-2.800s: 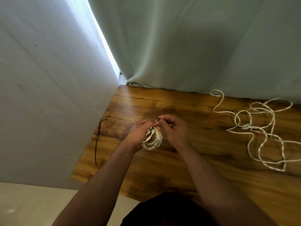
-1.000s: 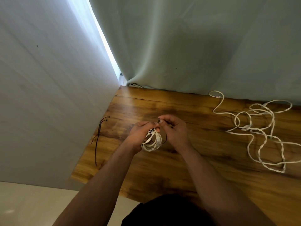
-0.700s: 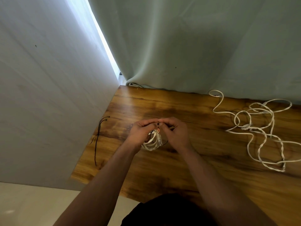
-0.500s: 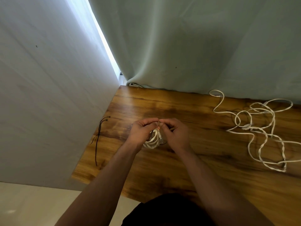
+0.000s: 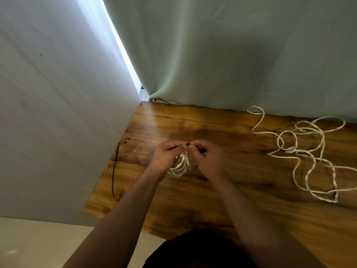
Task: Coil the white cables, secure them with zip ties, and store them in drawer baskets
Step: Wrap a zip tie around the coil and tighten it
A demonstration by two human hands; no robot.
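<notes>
Currently both hands meet at the fingertips, held over the worktop. Left hand grips the coil of white cable, fingers curled round its upper part. The rest of the coil hangs below that hand, in the gap between the two hands, with a plug end showing near the top of the gap. Cannot tell whether the coil's bottom touches the worktop. Right hand is clenched in a pinch on the zip tie, thin and black, right where its fingertips meet the left hand's thumb and forefinger. A thin dark arc shows just beside the coil, under the right hand; cannot tell if it is the same tie. Loose cables, white and tangled, lie flat on the worktop well to the right of the right hand, one end looping up to the curtain hem. Spare ties, a few black strands, lie well left of the left hand, along the worktop edge next to the wall. Curtain hangs beyond both hands. Floor shows below the left forearm. Dark clothing sits between the forearms at the bottom.
</notes>
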